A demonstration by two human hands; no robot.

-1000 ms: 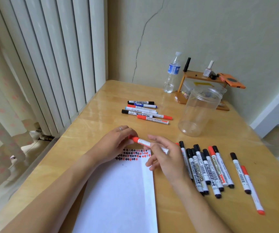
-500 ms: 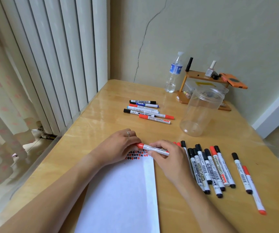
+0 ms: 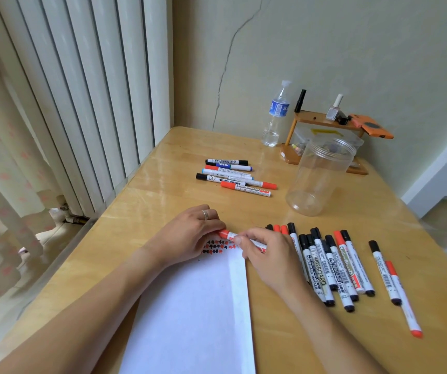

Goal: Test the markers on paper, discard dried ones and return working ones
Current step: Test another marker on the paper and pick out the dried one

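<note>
A red-capped white marker (image 3: 229, 235) lies nearly level just above the top edge of the white paper (image 3: 190, 314). My left hand (image 3: 187, 233) pinches its red cap, and my right hand (image 3: 265, 255) grips its barrel. Small red and black test marks (image 3: 217, 247) run along the top of the paper. A row of several black and red markers (image 3: 330, 265) lies right of my right hand. Two more markers (image 3: 389, 279) lie further right. A second group of several markers (image 3: 233, 176) lies further back on the table.
A clear plastic jar (image 3: 322, 174) without a lid stands behind the marker row. A water bottle (image 3: 276, 114) and a small wooden shelf (image 3: 325, 122) with small items stand against the back wall. White vertical panels (image 3: 82, 103) run along the table's left edge.
Both hands lowered the red marker from a tilt to nearly level over the paper's top edge. My left fingers stayed at the cap; my right hand closed further round the barrel.
</note>
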